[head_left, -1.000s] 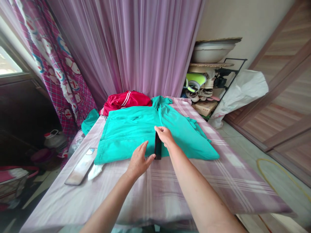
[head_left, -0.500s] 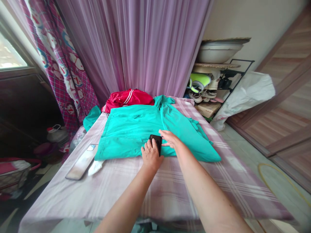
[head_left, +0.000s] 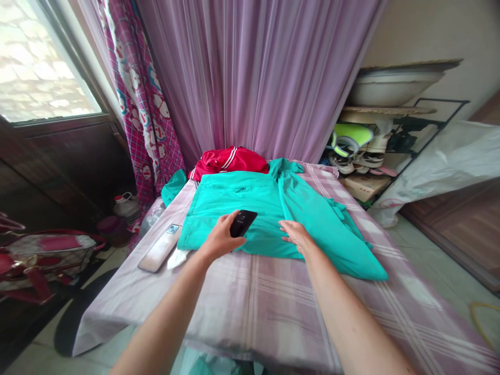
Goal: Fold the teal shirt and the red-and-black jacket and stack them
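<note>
Black rectangular phone, one, clamped in the left grip, mid-frame.
Right grip apart, right of centre, over one spread turquoise fabric garment.

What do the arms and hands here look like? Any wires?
They are a person's, with no cables. Both forearms are bare, with no sleeves in view. The left hand and right hand wear no gloves, and no watch or bracelet shows at either wrist.
</note>
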{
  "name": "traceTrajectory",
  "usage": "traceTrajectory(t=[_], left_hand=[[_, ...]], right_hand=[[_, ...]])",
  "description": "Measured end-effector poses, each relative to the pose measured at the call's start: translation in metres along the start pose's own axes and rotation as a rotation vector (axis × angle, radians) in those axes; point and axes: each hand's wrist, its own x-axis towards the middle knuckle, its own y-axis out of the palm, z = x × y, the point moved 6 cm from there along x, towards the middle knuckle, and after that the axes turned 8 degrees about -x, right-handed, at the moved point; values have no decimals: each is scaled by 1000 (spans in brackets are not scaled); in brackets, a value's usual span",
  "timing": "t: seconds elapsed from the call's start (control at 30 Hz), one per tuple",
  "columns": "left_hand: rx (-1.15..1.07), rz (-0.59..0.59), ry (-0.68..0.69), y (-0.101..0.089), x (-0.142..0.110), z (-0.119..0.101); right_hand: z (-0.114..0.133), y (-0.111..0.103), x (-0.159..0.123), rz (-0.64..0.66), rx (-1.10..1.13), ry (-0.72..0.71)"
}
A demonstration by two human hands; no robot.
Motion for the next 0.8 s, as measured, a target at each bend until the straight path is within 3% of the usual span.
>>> traceTrajectory(t=[0.17,0.3,0.4,0.5,0.8], left_hand=[[220,-259,-125,-100,-23,52],[364,-317,-331,-146,-56,114],[411,-342,-388,-162,-74,149],[429,-360,-407,-171,-79,170],[406,-205,-308,-172,-46,186]], right_hand=[[-9,-1,8,-30,-12,-32],[-15,-2,13,-71,-36,-79],[-17,-1,14,-96,-54,-99],[-18,0,15,-101,-84,-111],[-26,-1,21,-110,-135,-153]])
